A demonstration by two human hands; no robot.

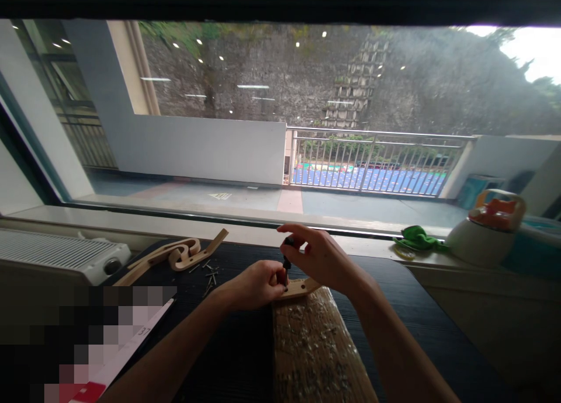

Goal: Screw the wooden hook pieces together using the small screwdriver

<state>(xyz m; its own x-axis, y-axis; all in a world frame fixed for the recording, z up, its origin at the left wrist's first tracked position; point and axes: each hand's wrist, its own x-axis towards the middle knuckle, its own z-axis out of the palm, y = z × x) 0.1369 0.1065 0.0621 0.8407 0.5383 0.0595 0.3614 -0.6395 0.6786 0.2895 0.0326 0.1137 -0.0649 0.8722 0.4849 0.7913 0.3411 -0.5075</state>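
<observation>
My right hand (324, 257) is closed round a small black-handled screwdriver (287, 246), which stands nearly upright with its tip down at a light wooden piece (302, 287). That piece has drilled holes and lies across the far end of a thick wooden block (322, 350) covered in shiny clear film or tape. My left hand (260, 283) pinches with thumb and finger close to the screwdriver's tip, at the left end of the wooden piece. Whatever sits between those fingertips is hidden, perhaps too small to make out.
Several loose screws (211, 274) lie on the dark table (245, 251), beside curved wooden pieces (188, 254). A white heater (65, 257) stands at the left. On the sill (372, 245) at the right are a green cloth (416, 238) and a round white container (480, 233) with an orange top.
</observation>
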